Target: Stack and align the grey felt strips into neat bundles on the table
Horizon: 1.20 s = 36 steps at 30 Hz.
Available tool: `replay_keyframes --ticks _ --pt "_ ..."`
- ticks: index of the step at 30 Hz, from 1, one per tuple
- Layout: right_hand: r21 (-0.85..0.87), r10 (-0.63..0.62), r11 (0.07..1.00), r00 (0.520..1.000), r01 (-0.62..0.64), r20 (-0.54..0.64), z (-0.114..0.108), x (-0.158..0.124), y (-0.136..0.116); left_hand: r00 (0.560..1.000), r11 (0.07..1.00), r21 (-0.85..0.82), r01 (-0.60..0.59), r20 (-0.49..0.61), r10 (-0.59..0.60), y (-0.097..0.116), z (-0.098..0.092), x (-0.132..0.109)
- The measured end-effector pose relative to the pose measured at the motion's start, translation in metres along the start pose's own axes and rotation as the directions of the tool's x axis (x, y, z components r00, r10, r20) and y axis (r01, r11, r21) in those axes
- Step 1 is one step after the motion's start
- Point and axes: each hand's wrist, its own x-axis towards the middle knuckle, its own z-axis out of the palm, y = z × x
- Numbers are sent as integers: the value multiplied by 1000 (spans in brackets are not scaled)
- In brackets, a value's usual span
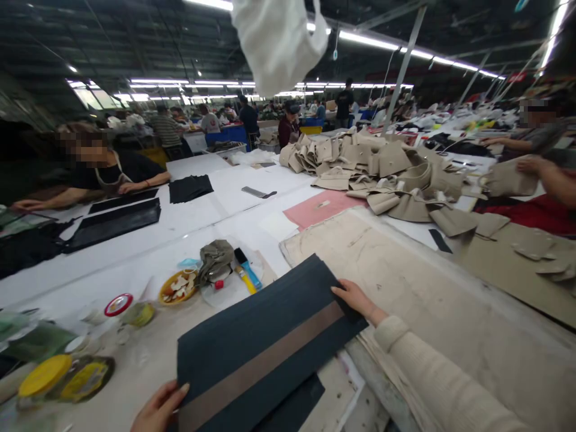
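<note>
A large dark blue-green panel (252,318) with a brown strip along its length is held tilted in front of me, above the table. My left hand (162,407) grips its lower left corner, thumb on top and the other fingers mostly out of sight. At the far right end, my right hand (353,298) pinches the panel's edge, with the fingers partly hidden behind it. Another dark piece (292,403) lies beneath the panel, partly covered by it.
To the left stand jars, one with a yellow lid (45,375), a yellow bowl of scraps (177,287) and brushes (246,273). A beige padded sheet (405,282) covers the right side. Behind are a pink sheet (319,207) and piled beige pieces (373,162). Co-workers sit left and right.
</note>
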Motion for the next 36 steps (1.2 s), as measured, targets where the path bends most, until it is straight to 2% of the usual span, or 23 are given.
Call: replay_keyframes --ticks 2,5,8,11,15,18,21,26,31,36 --pt "-112 33 993 997 -40 -69 -50 27 29 990 998 0 -62 124 61 45 64 -2" --pt "-162 88 980 985 -112 -146 -114 66 73 939 982 12 -189 296 177 96 154 3" --pt "-222 143 956 964 -194 -224 -161 104 111 907 959 29 -281 333 256 132 229 19" --pt "-280 189 920 937 -273 -293 -191 143 141 896 948 45 -314 345 280 158 288 43" --pt "-342 219 876 913 -339 -343 -212 198 169 887 941 52 -333 355 295 183 343 84" --pt "-379 229 848 901 -370 -369 -220 239 182 884 939 51 -340 358 300 196 371 114" --pt "-420 239 817 895 -395 -377 -223 276 192 884 942 56 -331 368 289 202 391 139" --pt "-538 273 721 893 -437 -359 -216 323 209 897 953 94 -289 375 235 196 413 163" --pt "-585 331 671 890 -456 -315 -203 347 229 901 951 141 -274 383 203 186 421 177" --pt "-592 377 633 866 -500 -328 -199 355 239 876 944 165 -286 444 188 187 423 184"
